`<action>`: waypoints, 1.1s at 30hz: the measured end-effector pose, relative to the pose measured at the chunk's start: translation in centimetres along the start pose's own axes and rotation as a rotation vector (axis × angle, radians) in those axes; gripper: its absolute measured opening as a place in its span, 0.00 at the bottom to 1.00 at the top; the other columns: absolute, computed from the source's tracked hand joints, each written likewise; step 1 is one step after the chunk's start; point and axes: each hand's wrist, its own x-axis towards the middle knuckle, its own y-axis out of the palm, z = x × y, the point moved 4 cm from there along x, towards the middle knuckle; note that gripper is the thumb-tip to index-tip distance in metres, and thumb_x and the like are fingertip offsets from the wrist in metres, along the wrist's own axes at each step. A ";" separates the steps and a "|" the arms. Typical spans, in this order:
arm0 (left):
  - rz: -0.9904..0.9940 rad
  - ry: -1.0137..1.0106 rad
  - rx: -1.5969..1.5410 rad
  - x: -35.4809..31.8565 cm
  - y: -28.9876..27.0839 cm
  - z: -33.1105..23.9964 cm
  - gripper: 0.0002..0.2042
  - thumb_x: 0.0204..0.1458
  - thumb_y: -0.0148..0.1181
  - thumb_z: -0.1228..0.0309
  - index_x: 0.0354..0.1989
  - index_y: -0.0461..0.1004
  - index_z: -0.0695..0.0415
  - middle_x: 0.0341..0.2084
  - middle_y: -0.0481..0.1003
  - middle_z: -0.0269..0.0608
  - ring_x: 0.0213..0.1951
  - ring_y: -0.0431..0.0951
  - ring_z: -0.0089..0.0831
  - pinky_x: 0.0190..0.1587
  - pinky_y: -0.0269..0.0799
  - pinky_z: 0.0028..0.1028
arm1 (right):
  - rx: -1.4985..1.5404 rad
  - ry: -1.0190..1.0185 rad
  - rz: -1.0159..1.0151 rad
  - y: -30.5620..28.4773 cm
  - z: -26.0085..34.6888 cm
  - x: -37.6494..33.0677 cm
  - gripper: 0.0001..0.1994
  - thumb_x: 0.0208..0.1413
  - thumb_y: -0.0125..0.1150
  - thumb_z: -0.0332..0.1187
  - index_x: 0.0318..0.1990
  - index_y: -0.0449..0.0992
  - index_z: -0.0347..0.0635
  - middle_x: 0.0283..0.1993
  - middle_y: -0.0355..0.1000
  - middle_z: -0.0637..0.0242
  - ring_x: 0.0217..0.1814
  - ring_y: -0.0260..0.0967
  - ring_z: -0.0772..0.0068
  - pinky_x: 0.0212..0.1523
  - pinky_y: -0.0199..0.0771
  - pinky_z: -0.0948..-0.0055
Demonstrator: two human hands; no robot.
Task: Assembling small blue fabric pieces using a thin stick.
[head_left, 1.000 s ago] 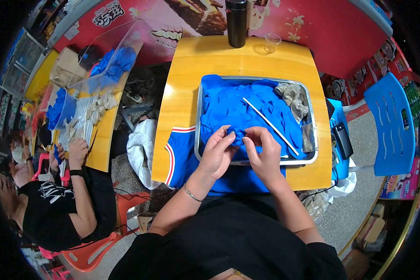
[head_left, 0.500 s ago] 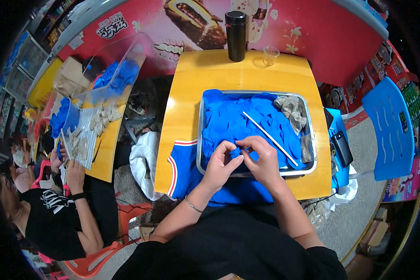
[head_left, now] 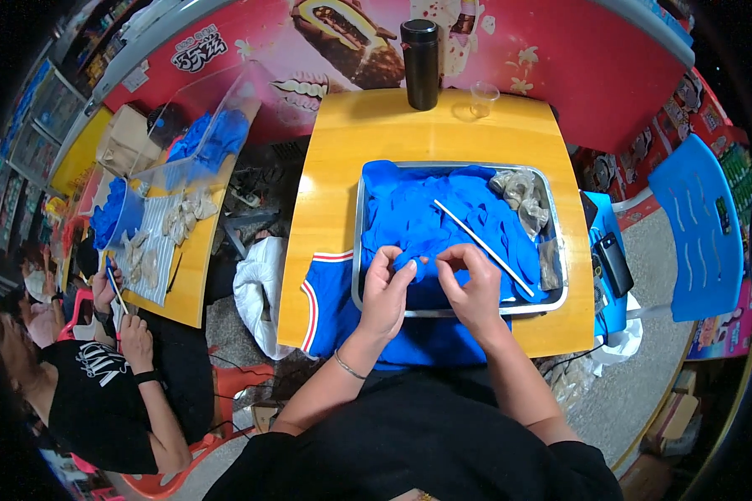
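A metal tray (head_left: 357,250) in front of me holds a heap of soft blue pieces (head_left: 459,200), like cut cloth. Over its near edge, my left hand (head_left: 384,292) is closed on one small blue piece (head_left: 422,265), bunched at the fingertips. My right hand (head_left: 476,288) is beside it with thumb and forefinger pinched together; anything between them is too small to make out. Diagonally across the heap lies a thin white stick (head_left: 483,248). Greyish-beige bunched pieces (head_left: 520,199) fill the tray's right end.
The yellow table (head_left: 326,184) also bears a black flask (head_left: 420,67), a clear cup (head_left: 484,100) and a blue garment (head_left: 330,288) with striped trim. A blue chair (head_left: 693,234) stands right, with a phone (head_left: 614,265) nearby. At left, a co-worker (head_left: 100,409) holds a stick at another table.
My hands have drawn apart, leaving the blue piece in my left fingers. The co-worker's hands have moved lower, away from their table.
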 end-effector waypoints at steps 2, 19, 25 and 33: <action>0.043 -0.018 -0.060 -0.4 0.4 0.0 0.06 0.55 0.53 0.78 0.39 0.65 0.56 0.33 0.68 0.31 0.38 0.67 0.17 0.45 0.61 0.18 | 0.079 0.064 0.114 0.5 -0.3 -0.4 0.04 0.47 0.61 0.23 0.31 0.75 0.35 0.32 0.73 0.59 0.28 0.72 0.69 0.28 0.71 0.74; 0.066 -0.036 0.037 -0.5 0.0 1.2 0.10 0.51 0.59 0.78 0.37 0.64 0.54 0.30 0.65 0.28 0.33 0.64 0.13 0.38 0.62 0.17 | 0.094 0.004 0.067 0.4 -0.1 -0.1 0.04 0.47 0.61 0.25 0.31 0.76 0.36 0.31 0.74 0.61 0.28 0.72 0.70 0.25 0.69 0.76; -0.045 0.352 0.469 -0.5 0.2 -1.1 0.11 0.49 0.57 0.82 0.39 0.66 0.59 0.33 0.68 0.32 0.37 0.67 0.17 0.42 0.64 0.19 | 0.036 0.034 0.194 0.4 0.0 0.1 0.03 0.49 0.60 0.24 0.30 0.72 0.34 0.30 0.72 0.63 0.28 0.67 0.73 0.27 0.66 0.78; 0.060 0.313 0.804 -0.4 0.1 -1.4 0.05 0.53 0.52 0.81 0.38 0.69 0.63 0.34 0.69 0.32 0.34 0.67 0.18 0.40 0.63 0.17 | 0.237 0.142 0.334 0.5 -0.2 -0.1 0.04 0.53 0.57 0.25 0.33 0.69 0.34 0.31 0.67 0.63 0.32 0.66 0.74 0.29 0.64 0.76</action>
